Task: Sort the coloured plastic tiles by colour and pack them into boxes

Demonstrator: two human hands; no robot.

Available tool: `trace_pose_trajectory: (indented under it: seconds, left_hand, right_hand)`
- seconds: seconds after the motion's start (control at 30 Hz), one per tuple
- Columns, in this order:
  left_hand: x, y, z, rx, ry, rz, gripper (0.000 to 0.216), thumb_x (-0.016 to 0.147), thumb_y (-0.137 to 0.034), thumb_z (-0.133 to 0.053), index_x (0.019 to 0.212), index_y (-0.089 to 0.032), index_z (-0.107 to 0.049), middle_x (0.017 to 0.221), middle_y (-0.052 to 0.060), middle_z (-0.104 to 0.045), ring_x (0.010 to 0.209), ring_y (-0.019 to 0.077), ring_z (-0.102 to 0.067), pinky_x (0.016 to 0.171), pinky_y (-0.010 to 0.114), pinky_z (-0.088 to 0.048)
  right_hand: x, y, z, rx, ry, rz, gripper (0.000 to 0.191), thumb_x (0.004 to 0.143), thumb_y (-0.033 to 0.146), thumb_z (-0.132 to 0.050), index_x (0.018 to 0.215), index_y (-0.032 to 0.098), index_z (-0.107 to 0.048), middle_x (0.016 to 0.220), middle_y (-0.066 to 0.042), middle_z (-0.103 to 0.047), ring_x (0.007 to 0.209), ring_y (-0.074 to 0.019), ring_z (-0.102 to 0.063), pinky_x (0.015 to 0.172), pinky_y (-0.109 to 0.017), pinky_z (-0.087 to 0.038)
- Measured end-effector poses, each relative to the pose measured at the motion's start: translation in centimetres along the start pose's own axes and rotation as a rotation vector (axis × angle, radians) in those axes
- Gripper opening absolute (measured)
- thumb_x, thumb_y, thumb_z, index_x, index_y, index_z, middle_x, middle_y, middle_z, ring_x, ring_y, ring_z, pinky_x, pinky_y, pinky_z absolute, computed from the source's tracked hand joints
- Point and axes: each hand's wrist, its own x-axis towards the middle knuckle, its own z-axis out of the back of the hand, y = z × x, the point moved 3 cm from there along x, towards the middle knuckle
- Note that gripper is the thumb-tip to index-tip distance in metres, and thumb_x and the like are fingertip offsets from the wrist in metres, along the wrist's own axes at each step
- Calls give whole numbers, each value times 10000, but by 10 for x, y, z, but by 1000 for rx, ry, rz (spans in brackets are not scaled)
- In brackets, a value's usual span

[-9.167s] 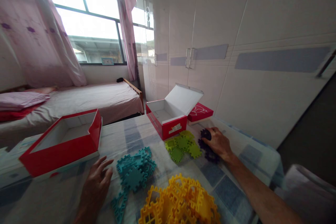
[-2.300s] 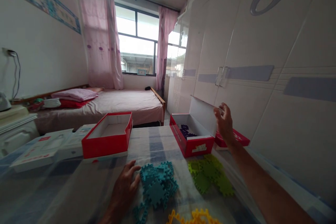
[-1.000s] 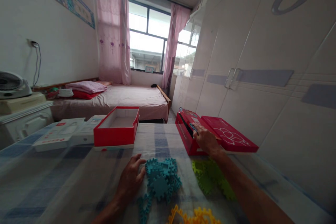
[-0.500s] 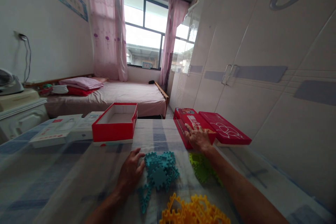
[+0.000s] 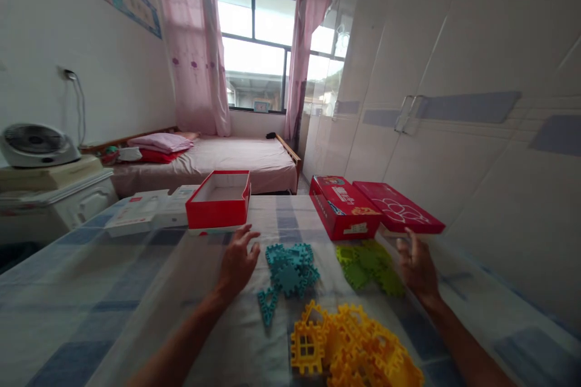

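Observation:
My left hand (image 5: 238, 260) lies open on the checked tablecloth (image 5: 136, 290), fingers apart, just left of a pile of teal toothed tiles (image 5: 290, 269). My right hand (image 5: 417, 265) hovers open beside a heap of green tiles (image 5: 368, 262), below a flat red lid (image 5: 397, 207). A closed red box (image 5: 344, 206) stands behind the green tiles. Yellow tiles (image 5: 349, 347) are heaped at the near edge.
An open empty red box (image 5: 219, 201) sits behind my left hand, with white flat boxes (image 5: 145, 213) to its left. A fan (image 5: 34, 145) rests on a white cabinet at left. A bed (image 5: 227, 160) lies beyond the table; wardrobe doors (image 5: 454, 103) line the right.
The right hand shut the red box's lid over the purple tiles, pressed it down, then drew back to the right of the green tiles. The left hand stayed by the teal pile.

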Motion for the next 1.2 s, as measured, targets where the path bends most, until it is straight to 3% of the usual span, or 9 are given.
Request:
trace_pose_trajectory:
  seconds: [0.13, 0.27, 0.37, 0.53, 0.7, 0.9, 1.07, 1.2]
  left_hand:
    - [24, 11, 28, 243, -60, -39, 359, 790, -266, -418, 1058, -134, -617, 1285, 132, -485, 1213, 266, -456, 1029, 393, -369]
    - [53, 31, 55, 547, -151, -133, 513, 801, -301, -422, 1262, -82, -479, 1400, 168, -369, 1303, 305, -328, 1064, 422, -285]
    - [70, 50, 64, 721, -45, -121, 571, 774, -307, -462, 1290, -65, -439, 1353, 196, -439, 1298, 336, -323, 1042, 477, -270]
    - [77, 56, 72, 830, 46, -100, 437, 804, -277, -411, 1189, -99, -518, 1138, 187, -590, 1061, 337, -525, 850, 475, -402]
    - [71, 46, 79, 823, 29, -171, 288, 813, -295, -434, 1012, -155, -589, 1026, 130, -627, 1006, 317, -537, 872, 456, -371]
    - [68, 26, 80, 691, -36, -315, 175, 797, -300, -487, 888, -187, -585, 920, 82, -627, 912, 264, -538, 878, 400, -369]
    - [67, -16, 80, 592, -48, -400, 117, 797, -293, -503, 821, -197, -566, 841, 59, -611, 829, 236, -526, 825, 381, -377]
    - [57, -56, 62, 470, 10, -450, 96, 793, -268, -514, 839, -200, -563, 840, 47, -598, 832, 221, -522, 796, 358, -384]
  right_hand:
    - [-20, -28, -13, 36, 129, -184, 616, 840, 507, -270, 1250, 91, -466, 1181, -183, -548, 1109, -275, -511, 949, -424, -403]
    - [-27, -19, -23, -57, 247, -154, 577, 855, 491, -263, 1269, 140, -460, 1222, -156, -532, 1131, -276, -506, 955, -441, -391]
    - [-30, -12, -24, -88, 273, -102, 553, 863, 474, -268, 1258, 149, -478, 1224, -144, -539, 1133, -276, -511, 964, -451, -383]
    - [-31, -7, -20, 37, 295, -97, 577, 867, 503, -257, 1237, 131, -496, 1228, -146, -550, 1132, -258, -523, 988, -421, -377]
    - [-31, 11, -18, 111, 393, 11, 629, 829, 570, -351, 1284, 149, -459, 1274, -126, -537, 1181, -249, -495, 1014, -409, -359]
    - [-33, 19, -24, -27, 483, 107, 761, 717, 595, -521, 1325, 147, -434, 1356, -147, -452, 1194, -291, -473, 1014, -422, -354]
    - [-36, 26, -22, -41, 497, 170, 629, 718, 512, -555, 1241, 166, -501, 1279, -150, -503, 1089, -295, -542, 946, -427, -400]
    - [-35, 31, -19, -23, 497, 150, 550, 733, 490, -536, 1170, 158, -502, 1206, -136, -524, 1012, -275, -570, 866, -396, -438]
